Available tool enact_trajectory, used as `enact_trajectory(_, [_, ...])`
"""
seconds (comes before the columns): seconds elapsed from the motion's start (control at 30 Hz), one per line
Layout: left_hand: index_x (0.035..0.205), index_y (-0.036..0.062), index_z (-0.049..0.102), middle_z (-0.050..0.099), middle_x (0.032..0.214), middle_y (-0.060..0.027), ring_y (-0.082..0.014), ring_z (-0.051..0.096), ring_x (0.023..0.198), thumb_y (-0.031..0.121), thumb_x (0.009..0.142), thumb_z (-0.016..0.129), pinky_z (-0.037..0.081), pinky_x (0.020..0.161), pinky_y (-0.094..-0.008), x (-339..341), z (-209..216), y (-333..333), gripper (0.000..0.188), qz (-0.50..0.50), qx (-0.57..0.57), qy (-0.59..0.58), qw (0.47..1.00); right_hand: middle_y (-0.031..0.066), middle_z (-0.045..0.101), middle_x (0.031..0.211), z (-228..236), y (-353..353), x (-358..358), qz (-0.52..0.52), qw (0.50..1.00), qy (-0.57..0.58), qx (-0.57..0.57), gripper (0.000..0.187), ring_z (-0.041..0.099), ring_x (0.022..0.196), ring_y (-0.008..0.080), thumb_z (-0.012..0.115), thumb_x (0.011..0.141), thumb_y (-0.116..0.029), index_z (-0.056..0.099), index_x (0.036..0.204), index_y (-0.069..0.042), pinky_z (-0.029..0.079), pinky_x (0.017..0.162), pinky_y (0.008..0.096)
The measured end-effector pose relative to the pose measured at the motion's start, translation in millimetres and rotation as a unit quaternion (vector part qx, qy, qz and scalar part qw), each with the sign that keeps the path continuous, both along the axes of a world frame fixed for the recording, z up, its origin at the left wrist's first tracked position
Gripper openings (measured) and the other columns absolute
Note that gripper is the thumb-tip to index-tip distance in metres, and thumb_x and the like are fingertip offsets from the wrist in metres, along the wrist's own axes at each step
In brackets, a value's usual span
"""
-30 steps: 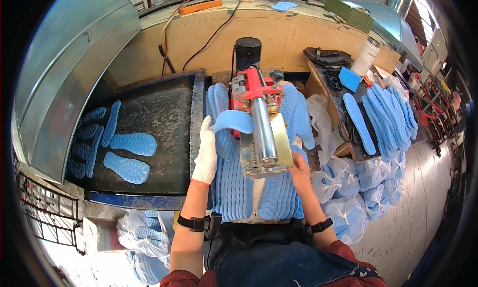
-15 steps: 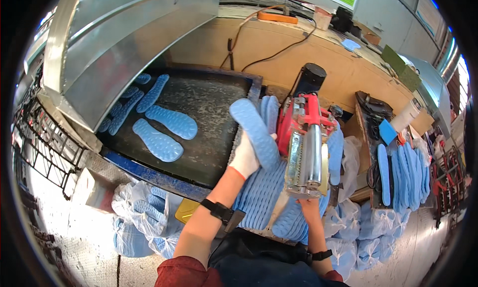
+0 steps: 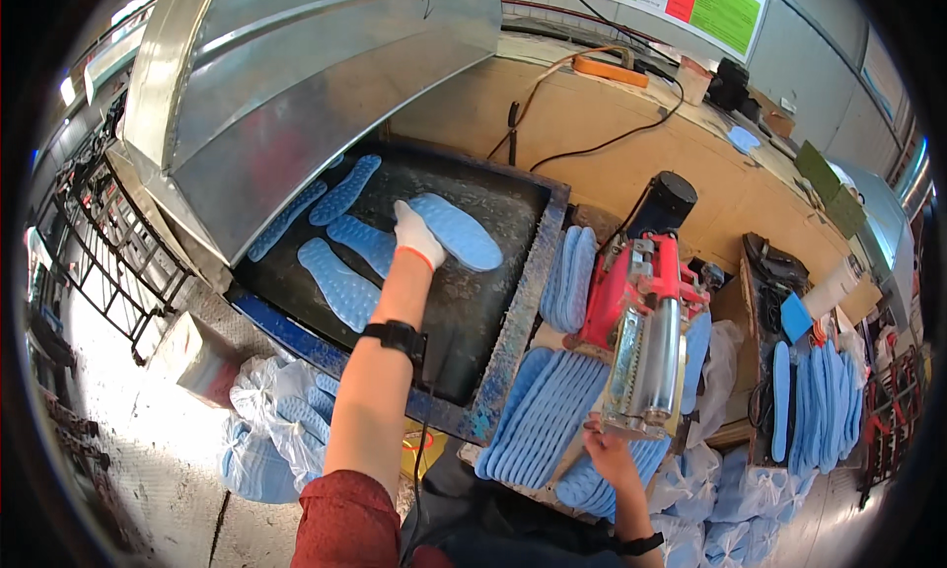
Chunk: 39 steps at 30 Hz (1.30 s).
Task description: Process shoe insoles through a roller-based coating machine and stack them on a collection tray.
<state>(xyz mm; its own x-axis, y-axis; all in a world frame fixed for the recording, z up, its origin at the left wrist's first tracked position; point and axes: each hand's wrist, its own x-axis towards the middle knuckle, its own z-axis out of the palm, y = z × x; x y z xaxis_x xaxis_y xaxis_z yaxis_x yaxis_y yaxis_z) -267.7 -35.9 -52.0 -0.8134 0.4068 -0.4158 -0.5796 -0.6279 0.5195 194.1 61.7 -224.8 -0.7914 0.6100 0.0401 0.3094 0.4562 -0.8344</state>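
Note:
My left hand (image 3: 416, 235), in a white glove, grips a blue insole (image 3: 462, 235) by its near-left edge, above the dark tray (image 3: 493, 336). Other blue insoles (image 3: 338, 284) with a bumpy surface lie flat on that tray, left of my hand. My bare right hand (image 3: 612, 457) is just below the near end of the red roller machine (image 3: 646, 341), beside a stack of blue insoles (image 3: 543, 415). Its fingers look curled in; what they hold, if anything, is hidden. Another insole row (image 3: 597, 484) lies under my right hand.
A sheet-metal hood (image 3: 326, 85) overhangs the tray's far left. Behind the machine stands a wooden ledge (image 3: 582, 114) with an orange box (image 3: 612, 71) and cables. Bagged insoles (image 3: 258, 460) sit on the floor at left, and more insoles (image 3: 824, 405) stand on the right-hand bench.
My left hand has moved left with the insole, from beside the machine to over the tray. My right hand now shows more below the roller. The view has shifted.

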Motion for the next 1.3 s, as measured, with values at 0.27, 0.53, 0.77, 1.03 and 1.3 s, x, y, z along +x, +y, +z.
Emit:
enact_trajectory(0.27, [0.145, 0.0101, 0.024, 0.037, 0.144, -0.0147, -0.0298, 0.044, 0.128, 0.053, 0.096, 0.037, 0.042, 0.101, -0.0497, -89.6, -13.5, -6.2, 0.067, 0.046, -0.004, -0.020, 0.999, 0.0159, 0.063, 0.095, -8.2, -2.7, -19.1, -0.023, 0.987, -0.072, 0.145, 0.052, 0.063, 0.086, 0.0233, 0.062, 0.091, -0.019, 0.038, 0.133, 0.001, 0.050, 0.073, 0.0345])
enact_trajectory(0.53, [0.145, 0.0123, 0.030, 0.034, 0.146, -0.0174, -0.0327, 0.040, 0.131, 0.058, 0.093, 0.039, 0.034, 0.106, -0.0513, -106.3, -13.5, -16.8, 0.070, 0.040, -0.156, -0.031, 0.986, 0.0088, 0.061, 0.090, 17.0, -11.0, -28.6, -0.164, 0.945, -0.010, -0.281, 0.070, 0.060, 0.082, 0.0146, 0.071, 0.085, -0.022, 0.032, 0.141, -0.004, 0.049, 0.062, 0.0272])
enact_trajectory(0.77, [0.137, 0.0016, 0.042, 0.047, 0.136, -0.0222, -0.0326, 0.046, 0.125, 0.045, 0.093, 0.048, 0.039, 0.100, -0.0398, 20.0, 35.8, -34.5, 0.062, 0.084, -0.254, 0.362, 0.893, 0.0056, 0.064, 0.093, 31.8, 4.3, -8.8, -0.193, 0.854, 0.112, -0.469, 0.042, 0.062, 0.081, 0.0143, 0.073, 0.081, -0.016, 0.055, 0.116, -0.004, 0.050, 0.059, 0.0270])
enact_trajectory(1.03, [0.138, 0.0010, 0.037, 0.047, 0.131, -0.0237, -0.0349, 0.051, 0.118, 0.030, 0.099, 0.042, 0.043, 0.099, -0.0428, 190.5, 11.2, -83.1, 0.049, -0.045, -0.055, 0.296, 0.953, 0.0079, 0.062, 0.117, 39.5, 34.8, 30.3, -0.097, 0.854, 0.191, -0.475, 0.048, 0.058, 0.108, 0.0176, 0.061, 0.081, -0.005, 0.051, 0.128, -0.004, 0.046, 0.092, 0.0289])
enact_trajectory(1.3, [0.139, 0.0015, 0.037, 0.051, 0.124, -0.0194, -0.0292, 0.054, 0.109, 0.037, 0.098, 0.044, 0.045, 0.093, -0.0392, 247.4, 27.6, -57.6, 0.055, -0.120, -0.028, 0.338, 0.933, 0.0112, 0.055, 0.122, 80.1, 60.8, 53.1, -0.313, 0.920, 0.236, -0.002, 0.043, 0.054, 0.107, 0.0215, 0.051, 0.087, 0.002, 0.055, 0.128, -0.009, 0.043, 0.091, 0.0317])
